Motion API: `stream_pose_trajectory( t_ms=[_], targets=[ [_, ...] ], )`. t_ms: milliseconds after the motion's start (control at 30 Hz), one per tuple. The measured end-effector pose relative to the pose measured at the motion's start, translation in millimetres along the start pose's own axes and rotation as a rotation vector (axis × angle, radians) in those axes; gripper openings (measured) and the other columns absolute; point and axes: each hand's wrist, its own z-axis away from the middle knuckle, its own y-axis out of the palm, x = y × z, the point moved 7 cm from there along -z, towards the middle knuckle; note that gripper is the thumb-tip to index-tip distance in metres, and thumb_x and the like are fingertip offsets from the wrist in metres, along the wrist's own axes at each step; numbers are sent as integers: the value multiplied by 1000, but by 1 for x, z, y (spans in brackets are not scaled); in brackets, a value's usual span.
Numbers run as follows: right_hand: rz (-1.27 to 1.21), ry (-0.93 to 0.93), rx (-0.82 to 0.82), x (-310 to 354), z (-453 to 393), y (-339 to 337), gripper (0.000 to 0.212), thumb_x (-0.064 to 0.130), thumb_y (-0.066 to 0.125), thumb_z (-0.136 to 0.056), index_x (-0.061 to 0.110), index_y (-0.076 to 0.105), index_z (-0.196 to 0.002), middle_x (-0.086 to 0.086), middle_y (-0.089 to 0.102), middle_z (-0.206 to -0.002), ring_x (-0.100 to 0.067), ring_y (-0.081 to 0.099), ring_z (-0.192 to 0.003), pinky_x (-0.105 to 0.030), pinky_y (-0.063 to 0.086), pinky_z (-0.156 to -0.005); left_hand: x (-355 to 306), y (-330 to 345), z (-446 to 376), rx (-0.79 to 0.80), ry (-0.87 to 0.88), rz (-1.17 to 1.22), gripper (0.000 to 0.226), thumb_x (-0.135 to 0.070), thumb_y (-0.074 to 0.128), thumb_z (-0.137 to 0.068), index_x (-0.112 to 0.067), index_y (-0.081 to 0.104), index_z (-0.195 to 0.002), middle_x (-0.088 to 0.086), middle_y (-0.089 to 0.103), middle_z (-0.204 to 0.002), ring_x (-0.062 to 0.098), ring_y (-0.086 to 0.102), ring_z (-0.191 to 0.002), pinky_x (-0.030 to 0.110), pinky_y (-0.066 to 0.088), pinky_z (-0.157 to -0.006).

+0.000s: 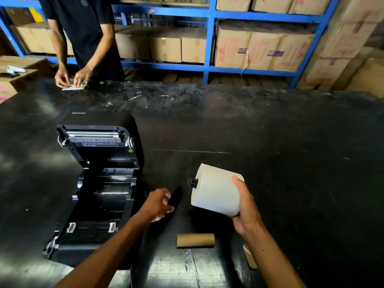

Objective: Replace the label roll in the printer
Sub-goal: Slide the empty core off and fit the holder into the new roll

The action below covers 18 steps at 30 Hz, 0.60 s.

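A black label printer [99, 183] stands open at the left of the dark table, its lid tilted back and its roll bay without a roll. My right hand [247, 208] grips a white label roll [214, 190] held above the table; a black spindle end [192, 182] sticks out of the roll's left side. My left hand [160, 203] is between the printer and the roll, fingers curled around a flat black piece [175, 197] that I cannot identify. A bare brown cardboard core [195, 240] lies on the table in front of me.
Another person in a black shirt [83, 28] stands at the table's far left edge, handling a small packet [74, 86]. Blue shelving [209, 67] with cardboard boxes lines the back. More boxes stack at the right. A brown cardboard scrap [250, 256] lies by my right forearm.
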Motion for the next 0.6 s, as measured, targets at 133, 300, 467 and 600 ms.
stream_pose_trajectory(
  t_ms=[133, 300, 467, 600],
  targets=[
    [2, 11, 46, 1, -1, 11, 32, 41, 56, -85, 19, 66, -105, -9, 76, -92, -27, 70, -84, -47, 53, -84, -34, -29, 21, -175, 107, 450, 16, -3, 70, -81, -15, 74, -90, 7, 69, -70, 18, 67, -66, 37, 60, -62],
    [-10, 35, 106, -1, -2, 30, 30, 44, 56, -85, 23, 67, -102, -6, 76, -88, -25, 71, -80, -42, 55, -76, -68, -44, 51, -221, 292, 552, 33, -6, 71, -82, -13, 70, -114, 7, 77, -97, 9, 68, -83, 22, 56, -63],
    [43, -23, 173, 6, 3, 47, 32, 46, 55, -85, 25, 66, -106, -7, 75, -99, -25, 72, -87, -39, 55, -76, -81, -58, 79, -419, 484, 221, 49, -7, 71, -82, -11, 58, -129, -1, 71, -113, 5, 67, -97, 21, 55, -83],
    [102, -73, 201, 8, 9, 58, 37, 51, 57, -81, 32, 62, -112, -6, 74, -104, -26, 70, -94, -41, 57, -80, -77, -63, 89, -426, 528, 214, 46, -5, 66, -85, -14, 58, -130, -2, 69, -111, 2, 66, -93, 10, 51, -73]
  ],
)
